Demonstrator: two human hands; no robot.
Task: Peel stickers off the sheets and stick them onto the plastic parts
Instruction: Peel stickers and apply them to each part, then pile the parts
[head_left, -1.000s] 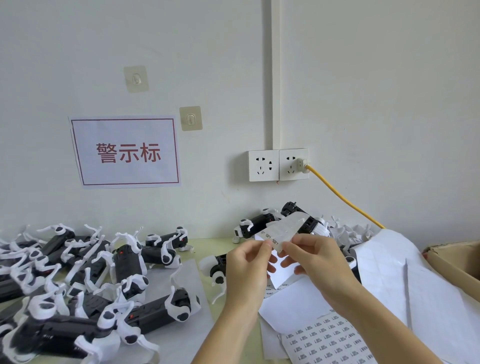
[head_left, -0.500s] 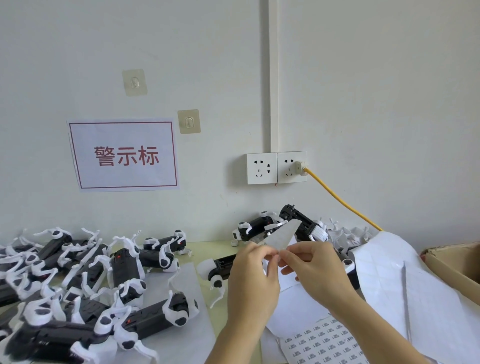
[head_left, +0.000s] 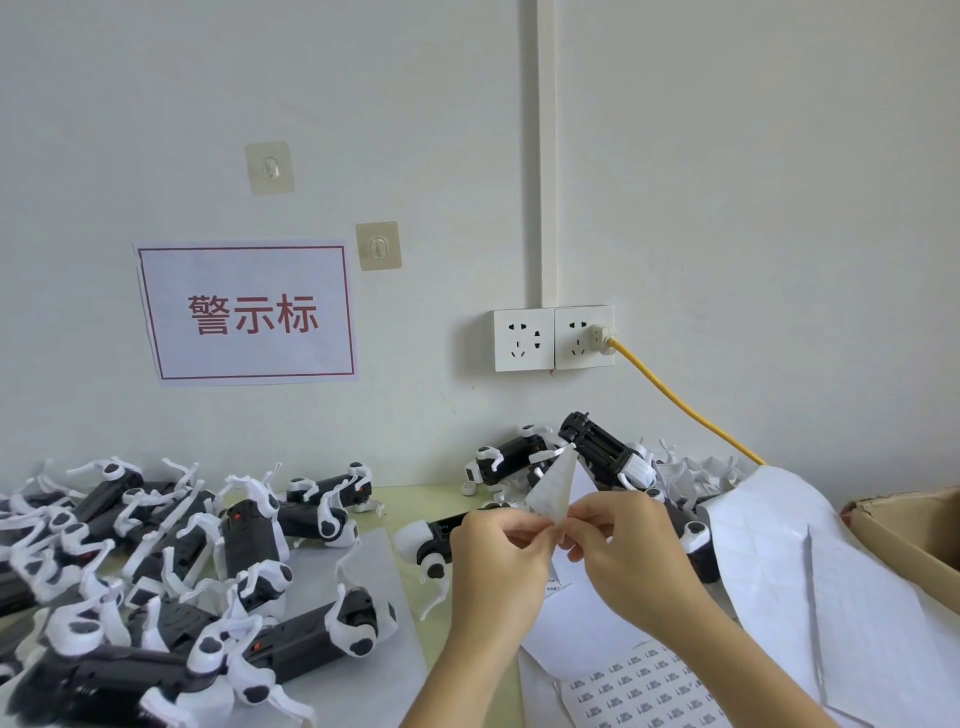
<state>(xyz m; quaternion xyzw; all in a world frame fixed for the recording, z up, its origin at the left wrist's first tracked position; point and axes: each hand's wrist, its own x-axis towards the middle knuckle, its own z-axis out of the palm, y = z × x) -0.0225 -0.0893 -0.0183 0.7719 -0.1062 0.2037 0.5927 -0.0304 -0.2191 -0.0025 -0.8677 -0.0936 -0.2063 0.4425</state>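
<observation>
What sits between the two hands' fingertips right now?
In the head view, a small piece of sticker sheet is pinched between the left hand and right hand, its tip pointing upward.

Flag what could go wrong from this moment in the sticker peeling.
Both hands, left hand and right hand, pinch one small white paper sticker strip in mid-air; the sticker could curl or tear. The loose white backing sheets draped over the black-and-white plastic toy parts might slide off.

plastic parts (head_left: 171, 582) piled left, sticker sheets (head_left: 644, 691) front-right, box (head_left: 914, 540) far right
</observation>
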